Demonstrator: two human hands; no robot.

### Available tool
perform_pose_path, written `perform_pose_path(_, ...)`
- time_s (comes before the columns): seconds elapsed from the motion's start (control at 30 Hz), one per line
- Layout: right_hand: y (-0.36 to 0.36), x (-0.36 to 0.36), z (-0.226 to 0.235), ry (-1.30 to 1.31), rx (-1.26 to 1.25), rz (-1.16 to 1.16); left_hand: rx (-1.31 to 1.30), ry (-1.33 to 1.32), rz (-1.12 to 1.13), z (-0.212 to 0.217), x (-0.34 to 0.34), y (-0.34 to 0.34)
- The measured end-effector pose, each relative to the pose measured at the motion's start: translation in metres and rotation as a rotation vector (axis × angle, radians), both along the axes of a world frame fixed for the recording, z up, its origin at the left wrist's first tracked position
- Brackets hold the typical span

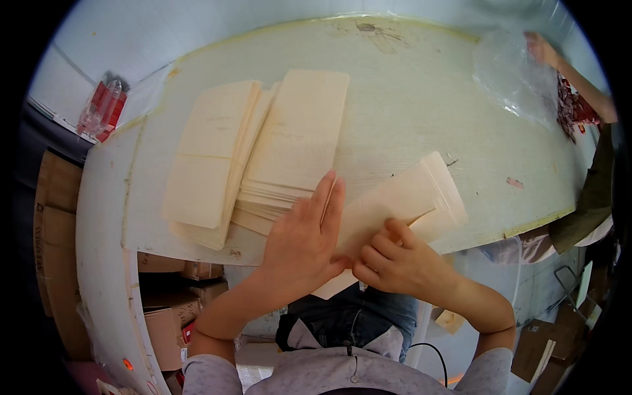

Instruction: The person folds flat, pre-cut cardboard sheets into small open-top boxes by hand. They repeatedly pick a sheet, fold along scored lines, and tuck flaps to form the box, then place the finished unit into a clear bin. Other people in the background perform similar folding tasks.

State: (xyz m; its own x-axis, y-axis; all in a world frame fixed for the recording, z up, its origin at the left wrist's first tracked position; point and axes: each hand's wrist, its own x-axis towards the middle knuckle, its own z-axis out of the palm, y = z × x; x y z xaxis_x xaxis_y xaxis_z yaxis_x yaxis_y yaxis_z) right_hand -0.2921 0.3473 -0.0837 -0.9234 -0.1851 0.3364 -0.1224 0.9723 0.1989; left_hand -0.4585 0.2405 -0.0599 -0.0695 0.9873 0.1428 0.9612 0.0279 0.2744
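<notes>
A cream paper envelope [388, 197] lies slanted at the table's near edge, its lower end reaching past the edge toward my lap. My left hand [299, 240] rests along its left side, index and middle fingers stretched out flat and the thumb on the paper. Curled fingers of my right hand [403, 258] press on the envelope's right part, beside a raised edge or fold; the fingertips are partly hidden. Left of it are a stack of similar cream envelopes [299, 125] and, farther left, a bundle [209, 148] with a band around it.
At the far right another person's hand [541, 49] is by a clear plastic bag [517, 76] and dark red items [576, 105]. A red packet [103, 108] sits at the far left. Cardboard boxes [174, 303] fill a shelf under the table [401, 125].
</notes>
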Motion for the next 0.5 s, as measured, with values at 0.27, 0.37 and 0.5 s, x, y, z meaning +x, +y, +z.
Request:
perform_pose_path(0.27, -0.003, 0.003, -0.008, 0.013, -0.05, -0.011, 0.13, 0.069, -0.049, -0.02, 0.011, 0.019)
perform_pose_path(0.37, -0.001, 0.005, -0.007, 0.066, -0.057, -0.02, 0.119, 0.019, -0.072, -0.024, 0.011, 0.02)
perform_pose_path(0.5, 0.001, 0.01, -0.005, 0.018, -0.001, -0.037, 0.106, 0.032, -0.101, -0.029, 0.01, 0.023)
